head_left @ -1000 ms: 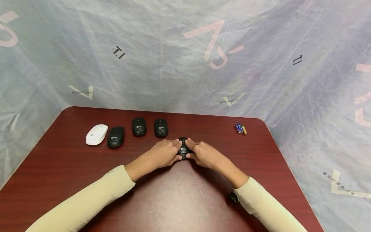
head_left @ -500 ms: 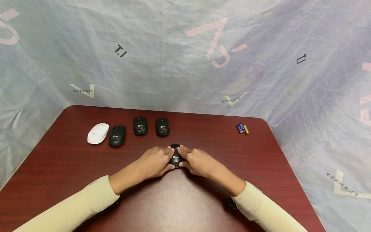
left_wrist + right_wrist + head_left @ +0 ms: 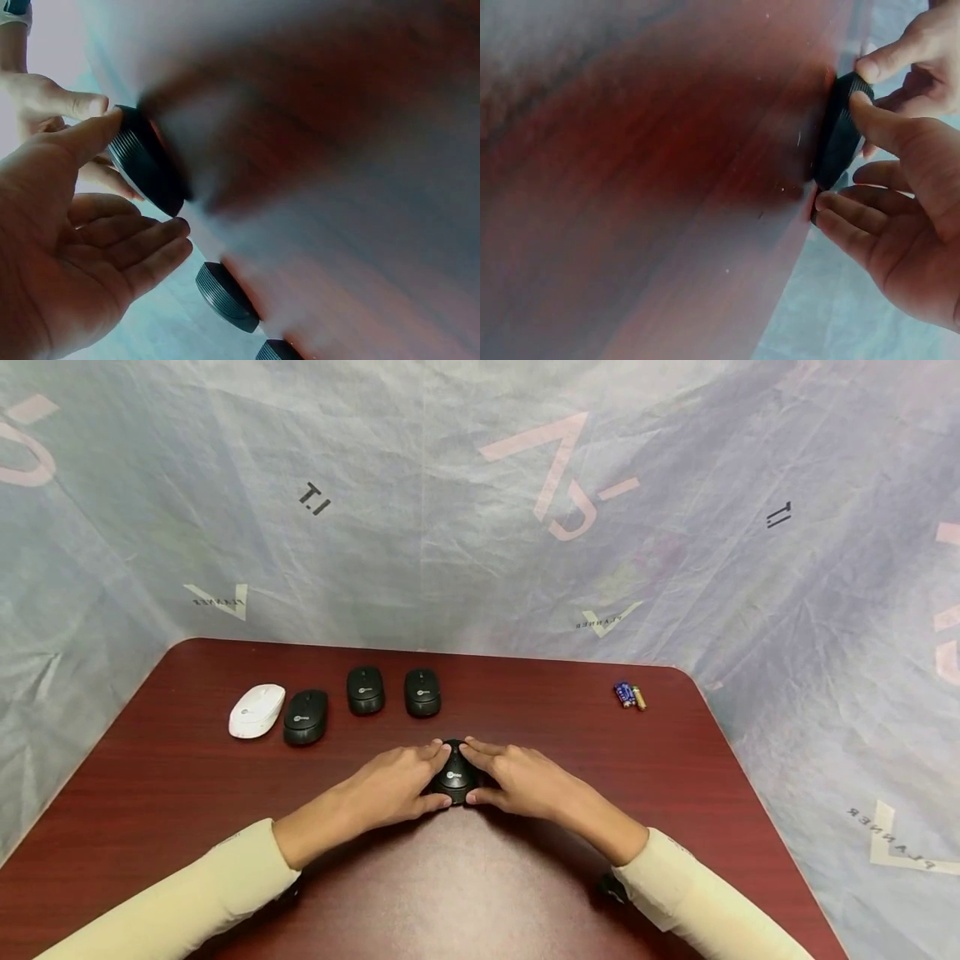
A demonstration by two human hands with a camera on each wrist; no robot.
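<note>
A black computer mouse (image 3: 454,777) lies on the dark red table between both hands. My left hand (image 3: 390,785) holds its left side, fingertips towards the front and thumb at the rear. On the opposite side my right hand (image 3: 528,781) holds it the same way. In the left wrist view, the left thumb touches the ribbed edge of the mouse (image 3: 146,161), while the other fingers spread below. The right wrist view shows both thumbs on the rear of the mouse (image 3: 840,135). Its underside is hidden.
Left of the hands stand a white mouse (image 3: 257,711) and three black mice: one beside it (image 3: 305,717), another farther back (image 3: 365,690) and the third (image 3: 423,692). Small batteries (image 3: 628,695), blue and gold, lie at the back right. A fabric sheet (image 3: 420,510) hangs behind the table.
Both hands have brought the mouse towards me and slightly left. Since half a second ago, their fingers have straightened a little on it. The other mice and the batteries have stayed put.
</note>
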